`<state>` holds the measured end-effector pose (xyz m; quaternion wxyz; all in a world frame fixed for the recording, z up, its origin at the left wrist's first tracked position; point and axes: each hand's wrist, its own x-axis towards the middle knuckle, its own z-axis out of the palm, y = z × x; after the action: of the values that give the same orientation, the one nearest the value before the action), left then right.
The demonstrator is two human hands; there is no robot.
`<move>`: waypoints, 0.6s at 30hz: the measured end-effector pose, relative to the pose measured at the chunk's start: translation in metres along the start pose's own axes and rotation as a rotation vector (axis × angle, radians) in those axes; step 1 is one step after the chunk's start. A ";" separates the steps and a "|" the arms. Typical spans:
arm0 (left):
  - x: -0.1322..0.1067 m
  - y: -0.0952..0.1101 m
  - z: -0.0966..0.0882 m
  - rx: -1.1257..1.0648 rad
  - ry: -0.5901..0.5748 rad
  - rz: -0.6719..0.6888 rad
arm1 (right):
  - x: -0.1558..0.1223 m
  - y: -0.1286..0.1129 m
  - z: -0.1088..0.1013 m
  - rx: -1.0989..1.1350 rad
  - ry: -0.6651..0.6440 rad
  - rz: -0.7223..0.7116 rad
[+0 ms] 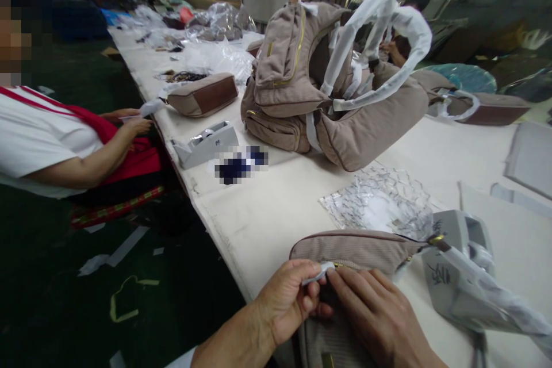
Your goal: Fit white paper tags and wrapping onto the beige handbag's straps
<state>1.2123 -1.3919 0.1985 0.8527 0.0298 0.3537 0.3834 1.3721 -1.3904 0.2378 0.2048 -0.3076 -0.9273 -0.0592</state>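
A beige corduroy bag lies at the near edge of the white table, its zipper top facing me. My left hand pinches a small white strip of paper or tape at the bag's zipper end. My right hand rests on the bag beside it, fingers closed together with their tips touching the same strip. A grey tape dispenser stands just to the right, against the bag's gold zipper pull.
A pile of beige bags with white-wrapped handles sits mid-table. A second tape dispenser, a small pouch and clear plastic lie around. A seated person works at the left; others sit farther back.
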 end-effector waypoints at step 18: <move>-0.004 -0.014 -0.005 0.173 -0.070 0.215 | 0.004 0.009 0.001 0.216 -0.138 0.234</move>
<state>1.2164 -1.4050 0.1925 0.8126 0.1543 0.3502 0.4395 1.3741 -1.3803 0.2384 0.1781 -0.3930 -0.8980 0.0865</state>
